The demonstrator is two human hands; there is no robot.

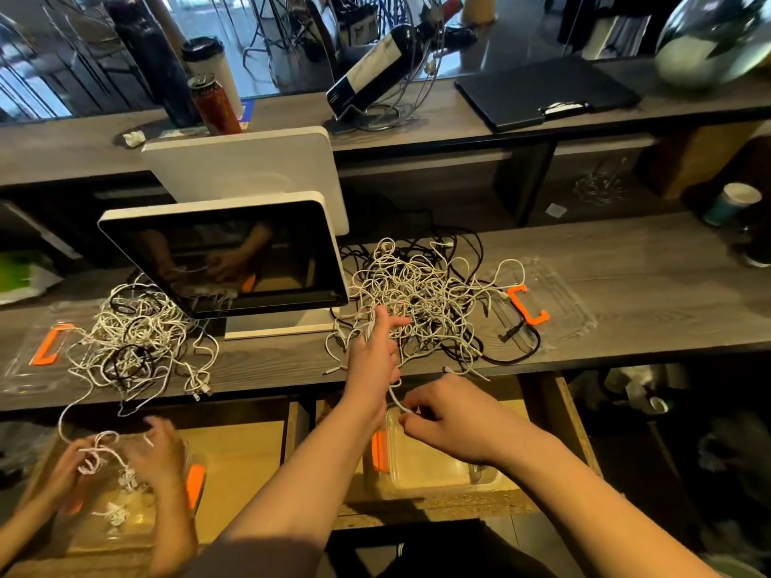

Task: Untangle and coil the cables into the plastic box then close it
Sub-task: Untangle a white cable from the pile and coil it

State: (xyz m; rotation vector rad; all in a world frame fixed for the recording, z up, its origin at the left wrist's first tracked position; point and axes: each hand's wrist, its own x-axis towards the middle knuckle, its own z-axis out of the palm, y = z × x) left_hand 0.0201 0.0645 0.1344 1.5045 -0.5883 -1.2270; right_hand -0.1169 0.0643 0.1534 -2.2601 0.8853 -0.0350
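Two hands work on one white cable at the edge of the counter.

The left hand point(372, 360) is raised, fingers curled around a white cable point(396, 400) – the right hand point(448, 415) pinches its lower part above the plastic box point(434, 469). The tangled pile point(421, 289) lies on the counter point(626, 252), beside the clear lid point(555, 302).

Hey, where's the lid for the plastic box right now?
In the head view the clear lid with the orange clip lies flat on the wooden counter, at the right edge of the tangled cable pile, partly under its outer loops.
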